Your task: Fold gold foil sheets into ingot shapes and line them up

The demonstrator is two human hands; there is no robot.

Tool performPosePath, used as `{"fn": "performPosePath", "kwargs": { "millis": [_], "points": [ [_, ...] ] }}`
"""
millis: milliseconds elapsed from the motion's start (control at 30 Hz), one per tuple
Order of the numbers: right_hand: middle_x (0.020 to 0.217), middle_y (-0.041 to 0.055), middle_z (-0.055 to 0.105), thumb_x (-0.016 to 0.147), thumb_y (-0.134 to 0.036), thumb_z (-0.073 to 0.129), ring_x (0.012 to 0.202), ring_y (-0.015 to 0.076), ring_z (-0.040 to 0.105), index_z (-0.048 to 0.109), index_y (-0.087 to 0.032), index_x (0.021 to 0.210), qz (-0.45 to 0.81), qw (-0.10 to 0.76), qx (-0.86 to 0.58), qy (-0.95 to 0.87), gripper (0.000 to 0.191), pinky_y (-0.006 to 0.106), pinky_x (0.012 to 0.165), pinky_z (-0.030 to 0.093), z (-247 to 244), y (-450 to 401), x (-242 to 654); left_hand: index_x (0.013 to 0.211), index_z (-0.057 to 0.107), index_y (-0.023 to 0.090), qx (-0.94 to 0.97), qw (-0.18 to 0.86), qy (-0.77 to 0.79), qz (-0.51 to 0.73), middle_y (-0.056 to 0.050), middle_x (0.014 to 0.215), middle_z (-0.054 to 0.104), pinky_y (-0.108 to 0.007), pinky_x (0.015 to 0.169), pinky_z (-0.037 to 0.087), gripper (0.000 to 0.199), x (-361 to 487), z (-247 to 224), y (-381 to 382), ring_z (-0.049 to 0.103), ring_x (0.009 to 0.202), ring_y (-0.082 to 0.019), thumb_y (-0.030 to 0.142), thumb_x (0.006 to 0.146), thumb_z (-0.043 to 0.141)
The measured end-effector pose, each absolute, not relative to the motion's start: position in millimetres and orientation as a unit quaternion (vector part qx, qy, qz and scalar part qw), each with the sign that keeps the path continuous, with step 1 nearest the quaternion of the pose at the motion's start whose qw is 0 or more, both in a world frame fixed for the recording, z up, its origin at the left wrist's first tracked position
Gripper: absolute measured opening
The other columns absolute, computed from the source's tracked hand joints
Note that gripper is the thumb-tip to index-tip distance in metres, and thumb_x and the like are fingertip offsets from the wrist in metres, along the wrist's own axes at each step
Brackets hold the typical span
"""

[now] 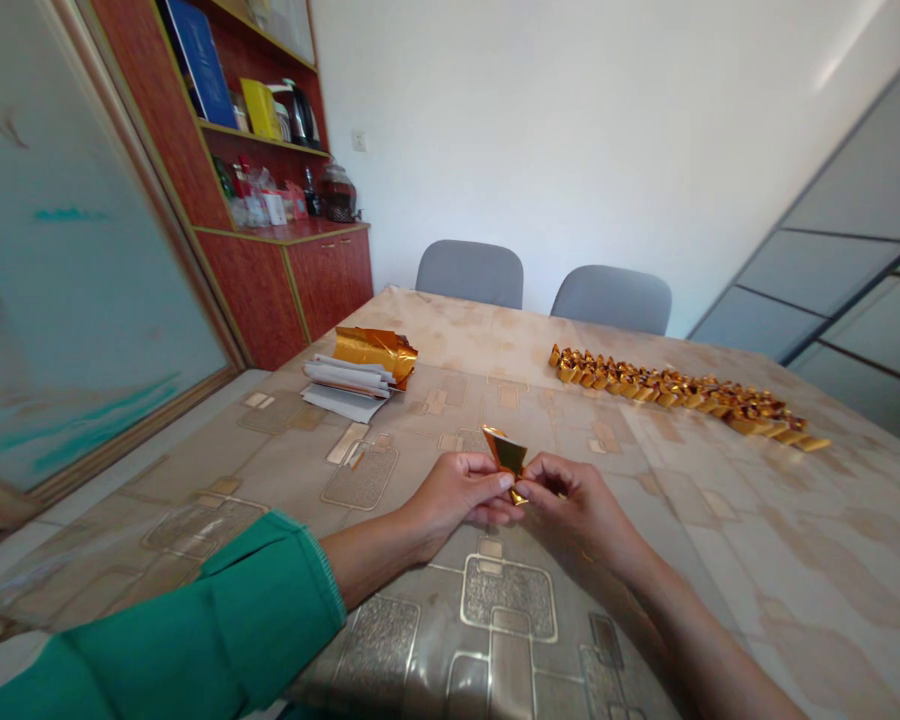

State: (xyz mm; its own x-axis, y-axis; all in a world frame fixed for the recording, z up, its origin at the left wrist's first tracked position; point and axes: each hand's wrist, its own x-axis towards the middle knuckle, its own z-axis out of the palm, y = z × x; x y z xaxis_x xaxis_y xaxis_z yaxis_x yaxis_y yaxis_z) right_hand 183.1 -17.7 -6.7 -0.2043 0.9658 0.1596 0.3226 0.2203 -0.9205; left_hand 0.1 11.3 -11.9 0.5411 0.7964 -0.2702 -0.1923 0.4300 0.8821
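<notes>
Folded gold foil piece [506, 452]: shiny, creased metallic paper. Folded foil row [675, 397]: same glossy finish. Foil sheets [375, 352]: crinkled, glossy. Paper stack [343, 390]: matt white. Tablecloth [795, 540]: smooth, glossy plastic. Sleeve [195, 620]: matt green cloth. Cabinet [259, 300]: polished reddish wood.

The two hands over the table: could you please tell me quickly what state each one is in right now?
Left hand: closed, pinching the folded gold foil piece.
Right hand: closed, pinching the same foil.
</notes>
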Motion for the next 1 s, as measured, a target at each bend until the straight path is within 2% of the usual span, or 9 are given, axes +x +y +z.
{"fn": "performPosePath", "kwargs": {
  "millis": [200,300,400,567,767,900,1000],
  "points": [
    [0.063,-0.0015,0.057,0.083,-0.052,0.067,0.058,0.014,0.05,0.061,-0.02,0.071,0.426,0.435,-0.475,-0.635,0.035,0.027,0.056,0.038,-6.4,-15.8,181.3,0.087,0.069,0.009,0.414,0.776,0.354,0.317,-0.009,0.08,0.075,-0.021,0.06,0.055,0.021,0.8,-12.1,10.9,0.074,0.069,-0.017,0.025,0.078,0.079],
    [0.067,-0.0002,0.059,0.085,-0.058,0.062,0.061,0.0148,0.052,0.062,-0.021,0.078,0.447,0.437,-0.464,-0.627,0.038,0.028,0.058,0.042,-2.6,-15.6,181.9,0.087,0.068,0.011,0.397,0.779,0.355,0.331,-0.009,0.082,0.076,-0.02,0.063,0.055,0.015,1.6,-11.0,11.4,0.074,0.072,-0.015,0.023,0.081,0.076],
    [0.072,0.001,0.061,0.085,-0.055,0.063,0.064,0.0155,0.054,0.064,-0.021,0.084,0.445,0.441,-0.465,-0.625,0.035,0.029,0.062,0.043,-0.7,-15.6,183.2,0.086,0.068,0.011,0.383,0.78,0.356,0.344,-0.009,0.084,0.076,-0.018,0.064,0.055,0.013,1.6,-9.6,11.3,0.074,0.075,-0.014,0.023,0.083,0.075],
    [0.069,0.0002,0.06,0.085,-0.047,0.065,0.063,0.015,0.051,0.063,-0.02,0.076,0.399,0.446,-0.49,-0.634,0.028,0.028,0.06,0.039,-7.8,-14.4,183.7,0.09,0.071,0.01,0.389,0.774,0.354,0.353,-0.009,0.087,0.076,-0.02,0.064,0.056,0.021,1.8,-10.5,8.7,0.074,0.073,-0.015,0.025,0.078,0.08],
    [0.062,-0.0019,0.054,0.082,-0.033,0.066,0.059,0.0137,0.045,0.06,-0.019,0.069,0.345,0.44,-0.53,-0.638,0.02,0.026,0.055,0.032,-13.5,-14.8,178.9,0.082,0.069,0.01,0.391,0.77,0.36,0.353,-0.007,0.079,0.074,-0.022,0.061,0.056,0.022,3.9,-15.4,8.0,0.073,0.071,-0.016,0.025,0.073,0.083],
    [0.061,-0.0025,0.052,0.084,-0.035,0.065,0.058,0.0133,0.044,0.058,-0.02,0.069,0.353,0.444,-0.518,-0.64,0.023,0.026,0.054,0.032,-12.5,-15.8,174.6,0.082,0.069,0.011,0.391,0.768,0.364,0.353,-0.008,0.079,0.074,-0.023,0.062,0.055,0.023,4.2,-16.2,8.2,0.072,0.07,-0.016,0.026,0.073,0.082],
    [0.068,-0.0008,0.056,0.086,-0.044,0.064,0.063,0.0149,0.049,0.059,-0.021,0.076,0.375,0.455,-0.492,-0.64,0.026,0.027,0.058,0.038,-9.5,-16.6,173.8,0.089,0.071,0.01,0.385,0.771,0.355,0.363,-0.01,0.086,0.075,-0.024,0.067,0.055,0.028,3.6,-14.5,9.2,0.072,0.074,-0.016,0.028,0.071,0.083]
  ]
}}
